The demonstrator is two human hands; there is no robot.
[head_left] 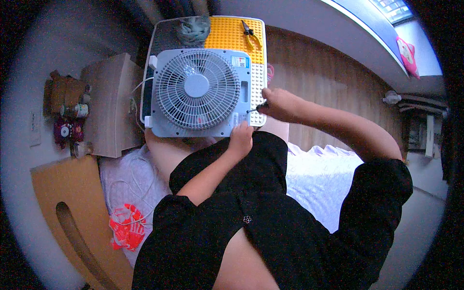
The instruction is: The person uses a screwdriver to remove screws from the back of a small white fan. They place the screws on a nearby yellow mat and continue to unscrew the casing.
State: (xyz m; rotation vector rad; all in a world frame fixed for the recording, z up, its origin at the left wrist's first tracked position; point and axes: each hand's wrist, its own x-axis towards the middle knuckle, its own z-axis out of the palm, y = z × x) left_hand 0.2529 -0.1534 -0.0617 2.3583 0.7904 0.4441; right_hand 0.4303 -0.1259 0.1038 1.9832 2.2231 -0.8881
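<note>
A pale grey-blue box fan (196, 86) lies flat on a small table (262, 43), its round grille facing up. My right hand (280, 105), at the fan's right side, is closed around a screwdriver (262, 107) with a dark handle. The screwdriver's thin shaft points left, its tip at a small hole or screw on the lower right of the fan's frame. With my left hand (241, 139) I hold the fan's near right corner, fingers over the edge. The underside of that grip is hidden.
Yellow-handled pliers (251, 36) lie on the table's yellow studded part. A crumpled translucent bag (194, 30) is at the far left. Left of the table stands a wooden cabinet (108, 104). A red patterned item (128, 226) and a white cable rest on the bed beside me.
</note>
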